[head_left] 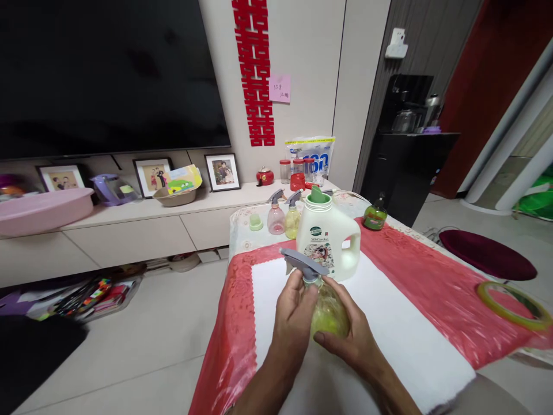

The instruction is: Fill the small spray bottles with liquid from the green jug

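Between my hands, above the white mat [406, 328], is a yellow-green spray bottle [329, 314] with a grey trigger head [305, 263] pointing left. My left hand [295, 305] closes around the neck just under the head. My right hand [352, 320] wraps the body from the right, its thumb across the front. Right behind stands a pale green detergent jug [309, 230], its mouth open with a green spout inside. Two more spray bottles, one pink [276, 220] and one yellow [292, 222], stand left of the jug, beside a small green cap [256, 222].
A red cloth [242, 294] covers the table under the mat. A green pump bottle [375, 216] stands at the back right, and a roll of tape [514, 305] lies at the right edge. Red-lidded jars [285, 171] and a printed bag [322, 151] stand behind.
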Available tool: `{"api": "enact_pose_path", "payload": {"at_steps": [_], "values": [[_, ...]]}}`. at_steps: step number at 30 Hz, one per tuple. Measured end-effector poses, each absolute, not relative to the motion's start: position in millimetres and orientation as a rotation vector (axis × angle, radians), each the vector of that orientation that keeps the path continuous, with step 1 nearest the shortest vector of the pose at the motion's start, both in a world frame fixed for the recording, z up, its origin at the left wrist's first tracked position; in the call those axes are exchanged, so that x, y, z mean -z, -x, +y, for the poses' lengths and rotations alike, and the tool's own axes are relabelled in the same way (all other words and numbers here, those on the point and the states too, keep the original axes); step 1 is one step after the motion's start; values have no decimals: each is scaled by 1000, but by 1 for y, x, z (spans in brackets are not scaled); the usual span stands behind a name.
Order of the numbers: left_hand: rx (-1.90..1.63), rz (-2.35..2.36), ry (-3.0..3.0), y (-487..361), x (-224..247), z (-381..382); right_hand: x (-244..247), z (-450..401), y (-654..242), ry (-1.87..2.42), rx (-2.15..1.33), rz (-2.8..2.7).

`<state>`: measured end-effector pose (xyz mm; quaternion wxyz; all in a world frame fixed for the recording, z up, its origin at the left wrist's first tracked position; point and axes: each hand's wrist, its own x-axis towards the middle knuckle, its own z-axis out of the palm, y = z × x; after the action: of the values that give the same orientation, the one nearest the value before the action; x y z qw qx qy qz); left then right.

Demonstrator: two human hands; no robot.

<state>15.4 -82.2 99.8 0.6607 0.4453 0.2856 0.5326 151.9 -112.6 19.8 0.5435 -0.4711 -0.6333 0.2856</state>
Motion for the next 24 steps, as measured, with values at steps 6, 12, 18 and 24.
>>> {"api": "enact_pose_path", "payload": {"at_steps": [6, 12, 18, 24], "values": [[-1248, 594, -966, -10, -93, -76, -13, -114, -146, 1118, -623, -1503], [-1412, 678, -727, -25, -104, -82, -20, -115, -127, 1261, -156, -1553], [-1708, 557, -711, -12, -146, -73, -6, -119, -136, 1310, -159, -1528], [-1785, 536, -504, 27, -147, -54, -27, -139, -172, 1455, -411, -1245]]}}
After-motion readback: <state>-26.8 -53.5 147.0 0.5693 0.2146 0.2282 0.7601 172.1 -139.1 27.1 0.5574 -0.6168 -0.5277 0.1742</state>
